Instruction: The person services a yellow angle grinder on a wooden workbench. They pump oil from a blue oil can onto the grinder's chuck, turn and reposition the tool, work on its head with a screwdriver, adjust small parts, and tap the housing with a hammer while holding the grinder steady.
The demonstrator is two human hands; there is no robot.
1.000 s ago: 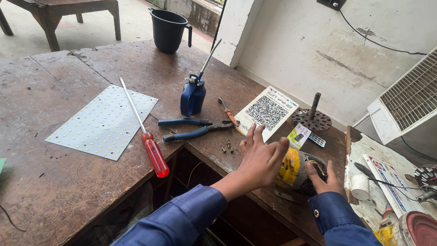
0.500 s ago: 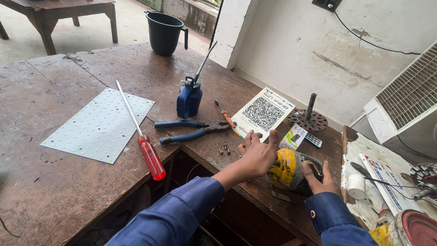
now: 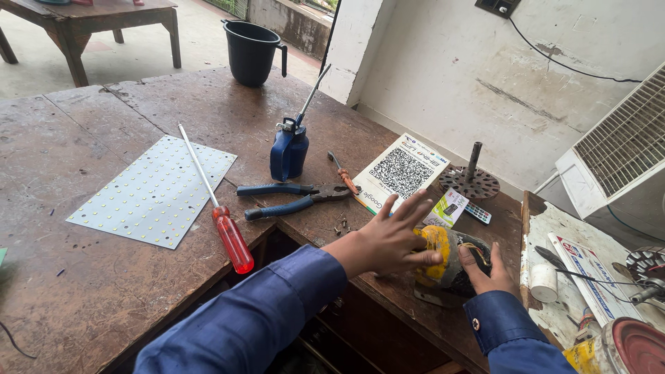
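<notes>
Yellow-banded and dark, a small motor (image 3: 449,260) sits near the right end of the wooden workbench (image 3: 104,291), just this side of a printed card (image 3: 402,172) and a round perforated plate (image 3: 471,183). Both hands are on it, so the step looks like steadying and seating it on the bench. The left hand (image 3: 388,239) lies flat against its yellow side, fingers spread and straight, pressing rather than closed around it. The right hand (image 3: 488,266) cups the far dark end; how tightly it closes there is hidden. Both blue sleeves reach in from the near edge, the left forearm angled across the bench. Any next move calls for a firmer wrap, since flat fingers would let it roll. Left of the hands lie pliers (image 3: 298,197), a red-handled screwdriver (image 3: 232,239) and a blue oil can (image 3: 289,152).
</notes>
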